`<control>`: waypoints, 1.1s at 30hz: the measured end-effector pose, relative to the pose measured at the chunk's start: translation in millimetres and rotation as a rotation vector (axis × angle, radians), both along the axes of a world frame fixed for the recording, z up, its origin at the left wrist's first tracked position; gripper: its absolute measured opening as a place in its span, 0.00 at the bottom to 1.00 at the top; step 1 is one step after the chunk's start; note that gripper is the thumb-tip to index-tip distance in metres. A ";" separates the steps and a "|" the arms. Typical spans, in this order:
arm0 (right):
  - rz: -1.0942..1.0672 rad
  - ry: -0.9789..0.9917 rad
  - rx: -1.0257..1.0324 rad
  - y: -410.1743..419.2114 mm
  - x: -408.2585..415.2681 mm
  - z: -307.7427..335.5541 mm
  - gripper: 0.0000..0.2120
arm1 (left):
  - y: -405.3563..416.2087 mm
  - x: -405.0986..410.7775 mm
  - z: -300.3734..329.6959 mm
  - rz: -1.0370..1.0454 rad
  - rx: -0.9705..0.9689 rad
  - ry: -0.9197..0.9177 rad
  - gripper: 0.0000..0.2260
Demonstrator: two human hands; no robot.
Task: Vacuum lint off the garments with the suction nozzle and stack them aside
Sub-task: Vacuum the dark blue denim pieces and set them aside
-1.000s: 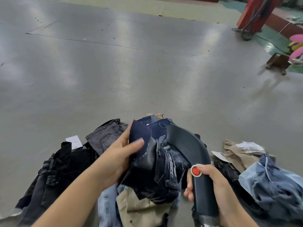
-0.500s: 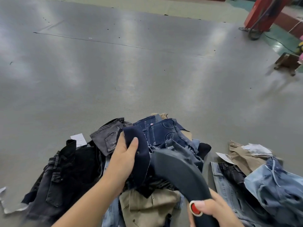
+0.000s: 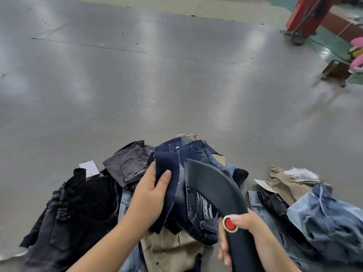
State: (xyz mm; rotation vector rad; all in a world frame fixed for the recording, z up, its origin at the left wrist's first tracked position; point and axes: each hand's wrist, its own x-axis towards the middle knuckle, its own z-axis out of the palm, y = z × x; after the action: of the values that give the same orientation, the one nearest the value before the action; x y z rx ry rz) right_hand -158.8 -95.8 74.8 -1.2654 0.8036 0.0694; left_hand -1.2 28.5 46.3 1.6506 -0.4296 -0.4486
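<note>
Head view: the left hand (image 3: 146, 201) grips a dark navy garment (image 3: 167, 173) near the middle of the frame, thumb laid across the near face of the cloth and fingers curled behind it, so that the top edge of the cloth stands up above the hand. The right hand (image 3: 245, 232) is wrapped round the dark suction nozzle (image 3: 212, 187), low at the right, with the thumb just beside the red button (image 3: 229, 223) on the handle. The nozzle curves up and to the left from that hand; its far end lies just beside the raised navy cloth, and whether the two touch cannot be told.

Under both hands a heap of garments lies on the grey surface (image 3: 137, 85): a grey denim piece (image 3: 129, 165) with a back pocket at far left of the heap, blue jeans (image 3: 188, 150) at the far side, a distressed dark denim piece (image 3: 198, 211) under the nozzle, and a tan garment (image 3: 167, 250) at the near edge. A black garment (image 3: 74, 209) sprawls to the left, with a white paper tag (image 3: 89, 167) beyond it. Apart to the right sits a second pile of light blue denim (image 3: 322, 220) with a khaki piece (image 3: 286, 181) and white paper on its far side.

Far right stand a red column (image 3: 306, 14) and a small wooden stand (image 3: 335, 71)
</note>
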 end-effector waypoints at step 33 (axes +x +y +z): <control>-0.039 -0.163 0.218 -3.2 7.6 0.1 0.19 | 2.7 -4.6 1.2 -0.186 -0.121 0.438 0.10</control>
State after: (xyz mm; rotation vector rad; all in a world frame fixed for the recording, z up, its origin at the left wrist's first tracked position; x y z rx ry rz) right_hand -151.2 -99.0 74.9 -1.0345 0.6607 0.0214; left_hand -5.7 31.2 47.5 1.3520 -0.2748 -0.8846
